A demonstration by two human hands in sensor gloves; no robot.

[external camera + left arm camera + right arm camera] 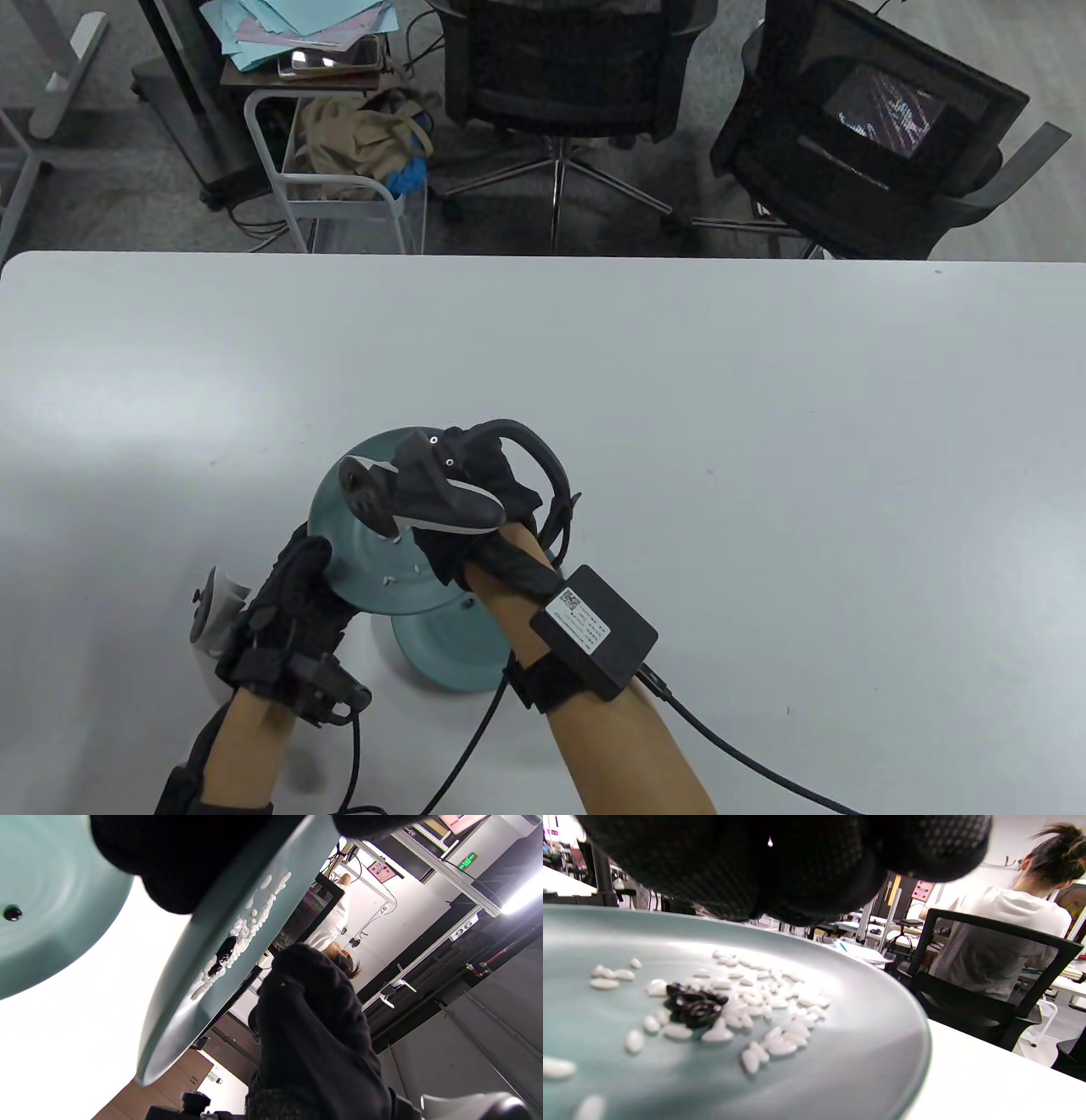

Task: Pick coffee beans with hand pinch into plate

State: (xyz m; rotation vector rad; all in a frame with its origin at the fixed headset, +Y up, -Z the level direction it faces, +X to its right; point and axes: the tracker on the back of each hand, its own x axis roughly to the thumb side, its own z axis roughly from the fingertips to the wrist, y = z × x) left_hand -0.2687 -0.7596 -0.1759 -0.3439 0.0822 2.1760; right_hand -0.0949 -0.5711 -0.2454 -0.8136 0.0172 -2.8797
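Left hand tilts the teal plate; coffee beans (amid rice) could slide off; right hand grip unclear.

Left hand low; right hand raised, fingers bunched.

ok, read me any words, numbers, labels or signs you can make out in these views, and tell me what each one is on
"96": on a white plate fixed to a beam, left wrist view.
Green sign high on the wall: glowing, too small to read.
White label on the black box strapped to the right forearm: code and print, too small to read.
Pink poster in the background: blurred, unreadable.
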